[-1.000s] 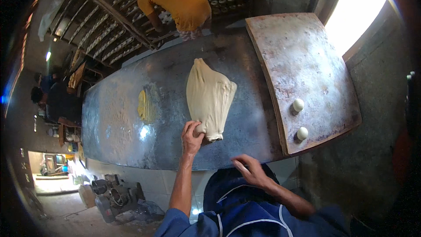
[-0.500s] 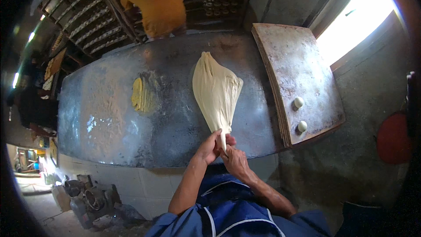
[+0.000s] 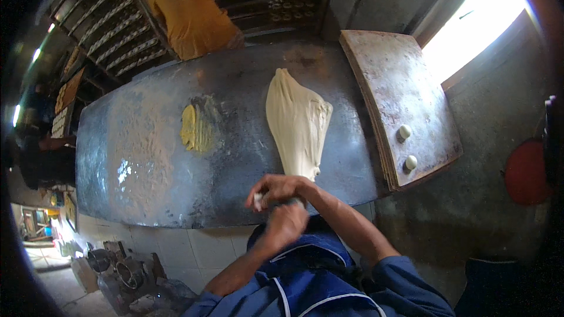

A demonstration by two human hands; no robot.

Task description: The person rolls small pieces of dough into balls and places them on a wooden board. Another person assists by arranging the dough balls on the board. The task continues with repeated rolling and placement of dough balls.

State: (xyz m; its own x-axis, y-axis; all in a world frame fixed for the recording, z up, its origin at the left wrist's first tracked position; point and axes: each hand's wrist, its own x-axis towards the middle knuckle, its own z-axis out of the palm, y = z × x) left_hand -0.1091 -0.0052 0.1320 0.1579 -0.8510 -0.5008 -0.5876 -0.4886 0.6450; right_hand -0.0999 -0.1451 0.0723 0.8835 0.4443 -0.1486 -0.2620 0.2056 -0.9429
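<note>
Cream-coloured dough (image 3: 296, 123) lies in a long, folded sheet across a dark, worn table (image 3: 241, 167), its broad part toward the far side and its narrowing end close to the worker's hands at the near edge. The right hand (image 3: 279, 189) reaches leftward just past that narrow end, fingers curled, a pale bit (image 3: 258, 201) showing at the fingertips; whether it is firmly gripped cannot be told. The left hand (image 3: 286, 223), blurred, is close below the right, the two bunched together and overlapping; its grip cannot be made out. Left of the dough, a yellow smear (image 3: 188, 126) streaks the tabletop. At right, a stack of flat boards (image 3: 405, 82) carries two pale round balls (image 3: 405, 131) near its close end. Across the table, a person in an orange top (image 3: 188, 12) is beside slatted racks (image 3: 117, 32) lined with pale pieces. Machinery (image 3: 130, 273) sits on the floor at lower left, and a red rounded object (image 3: 529, 173) is at far right.
</note>
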